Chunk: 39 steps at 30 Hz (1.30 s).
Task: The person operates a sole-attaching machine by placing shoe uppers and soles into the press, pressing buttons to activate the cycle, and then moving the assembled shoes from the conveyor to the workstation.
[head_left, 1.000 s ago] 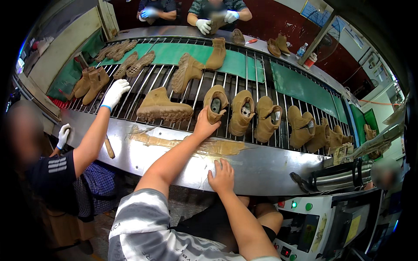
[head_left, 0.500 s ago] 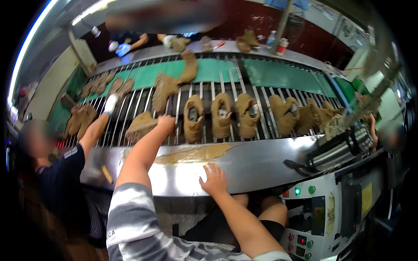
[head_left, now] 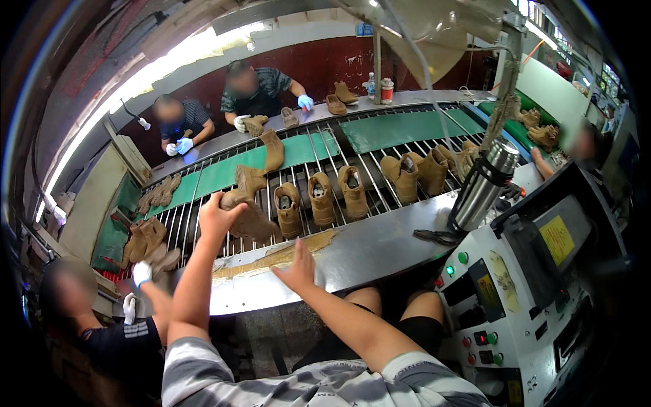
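Observation:
My left hand (head_left: 215, 217) reaches over the roller conveyor (head_left: 380, 163) and grips the shaft of a tan boot (head_left: 252, 220) lying on its side at the near edge. To its right, three tan boots (head_left: 320, 198) stand upright in a row on the rollers. Open and flat, my right hand (head_left: 298, 270) rests on the steel ledge (head_left: 380, 247), beside a strip of brown residue.
A co-worker in white gloves (head_left: 142, 273) handles boots at my left. Two people in blue gloves (head_left: 305, 102) work across the green belt (head_left: 400, 127). A steel flask (head_left: 483, 184) and a control panel with buttons (head_left: 505, 285) stand at my right. More boots (head_left: 420, 173) lie further along.
My left hand has moved left from an upright boot to the boot lying on its side and closed on it. My right hand stays on the ledge. The view tilted up.

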Each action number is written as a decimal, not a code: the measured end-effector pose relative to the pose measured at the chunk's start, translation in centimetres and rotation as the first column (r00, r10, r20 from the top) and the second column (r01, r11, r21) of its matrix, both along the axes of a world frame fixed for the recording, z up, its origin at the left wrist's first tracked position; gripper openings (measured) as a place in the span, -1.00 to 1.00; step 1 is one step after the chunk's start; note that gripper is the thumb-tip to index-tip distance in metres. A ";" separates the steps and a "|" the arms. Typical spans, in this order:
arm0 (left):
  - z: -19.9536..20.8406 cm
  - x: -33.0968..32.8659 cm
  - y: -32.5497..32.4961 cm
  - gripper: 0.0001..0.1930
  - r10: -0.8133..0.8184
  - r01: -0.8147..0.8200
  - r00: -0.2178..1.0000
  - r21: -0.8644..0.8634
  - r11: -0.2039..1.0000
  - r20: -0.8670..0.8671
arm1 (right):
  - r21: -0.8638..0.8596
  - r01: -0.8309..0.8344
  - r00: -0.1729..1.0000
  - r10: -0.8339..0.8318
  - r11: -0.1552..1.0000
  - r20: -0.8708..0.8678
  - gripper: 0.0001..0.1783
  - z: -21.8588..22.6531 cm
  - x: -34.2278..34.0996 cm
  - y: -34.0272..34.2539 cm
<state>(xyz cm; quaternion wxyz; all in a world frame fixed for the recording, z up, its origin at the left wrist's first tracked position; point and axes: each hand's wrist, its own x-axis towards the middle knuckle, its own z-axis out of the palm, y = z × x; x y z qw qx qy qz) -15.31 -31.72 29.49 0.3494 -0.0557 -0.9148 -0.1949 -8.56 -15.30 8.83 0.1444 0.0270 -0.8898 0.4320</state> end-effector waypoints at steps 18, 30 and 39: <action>-1.8 19.5 25.4 -0.81 -0.928 0.546 0.367 0.792 0.272 0.066 | -0.298 -0.067 0.920 -0.057 0.952 -0.387 -0.31 9.0 26.5 30.8; -8.6 28.7 40.0 -0.52 -0.983 0.397 -0.148 0.917 0.043 0.110 | -0.716 0.126 0.992 -0.099 0.686 0.079 -0.14 13.4 41.0 43.3; -14.2 30.6 44.7 -0.83 -0.934 0.477 -0.195 0.861 0.176 0.299 | -0.827 0.431 0.801 -0.575 0.360 0.167 -0.17 14.1 50.2 49.0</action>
